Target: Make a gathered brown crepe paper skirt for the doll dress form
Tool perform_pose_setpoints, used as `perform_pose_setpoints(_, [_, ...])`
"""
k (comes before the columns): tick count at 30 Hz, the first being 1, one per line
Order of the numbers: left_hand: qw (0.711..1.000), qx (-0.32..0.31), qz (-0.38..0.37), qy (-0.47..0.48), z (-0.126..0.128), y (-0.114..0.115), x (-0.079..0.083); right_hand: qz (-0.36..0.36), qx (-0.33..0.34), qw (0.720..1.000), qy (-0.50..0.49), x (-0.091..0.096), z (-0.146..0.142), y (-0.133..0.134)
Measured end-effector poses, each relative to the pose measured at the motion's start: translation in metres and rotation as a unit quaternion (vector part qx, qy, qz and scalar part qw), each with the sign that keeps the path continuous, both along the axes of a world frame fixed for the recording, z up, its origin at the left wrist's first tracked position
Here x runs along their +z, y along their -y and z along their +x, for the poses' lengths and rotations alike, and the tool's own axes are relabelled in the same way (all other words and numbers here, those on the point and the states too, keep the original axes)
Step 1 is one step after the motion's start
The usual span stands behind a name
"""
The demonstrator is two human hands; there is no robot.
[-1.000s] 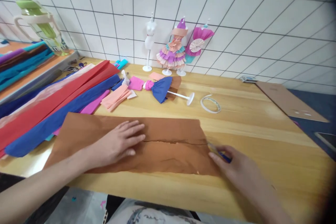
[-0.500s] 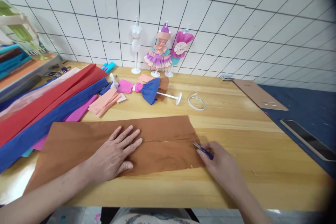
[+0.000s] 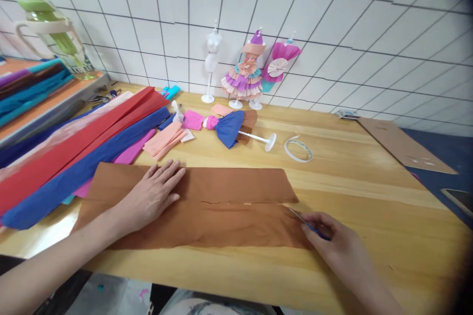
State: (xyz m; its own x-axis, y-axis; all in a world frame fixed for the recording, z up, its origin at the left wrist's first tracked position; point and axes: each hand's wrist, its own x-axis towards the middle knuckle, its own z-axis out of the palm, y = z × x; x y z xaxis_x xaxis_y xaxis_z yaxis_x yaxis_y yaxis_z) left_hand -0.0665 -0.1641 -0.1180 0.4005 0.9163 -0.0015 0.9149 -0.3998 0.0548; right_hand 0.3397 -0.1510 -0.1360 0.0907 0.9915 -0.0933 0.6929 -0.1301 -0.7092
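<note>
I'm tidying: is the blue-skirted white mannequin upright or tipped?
Tipped: the mannequin lies on the pale wooden table, round white base on edge.

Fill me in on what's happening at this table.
A person's left hand lies flat on a brown sheet. The right hand holds a blue-handled tool, its metal tip near the sheet's right edge, where a long slit runs in. Beyond the sheet, a small dress form in a blue skirt lies on the table.

bottle [image 3: 61, 37]: far left | white mannequin [image 3: 212, 49]: upright | tape roll [image 3: 309, 150]: flat | cardboard [image 3: 404, 145]: right
</note>
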Motion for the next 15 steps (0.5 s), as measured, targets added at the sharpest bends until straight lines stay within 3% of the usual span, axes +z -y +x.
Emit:
perform_pose_setpoints(7, [0.999, 0.008, 0.008, 0.044, -0.015, -0.015, -0.001, -0.014, -0.065, 0.996, -0.067, 0.026, 0.008, -0.003])
perform_pose_setpoints(12, [0.998, -0.008, 0.032, 0.062, 0.005, -0.021, -0.01, 0.056, -0.144, 0.984, -0.084, 0.035, 0.032, -0.009])
perform_pose_setpoints(15, [0.995, -0.019, 0.048, 0.082, 0.019, -0.023, -0.011, 0.079, -0.124, 0.987, -0.066, 0.034, 0.051, -0.02])
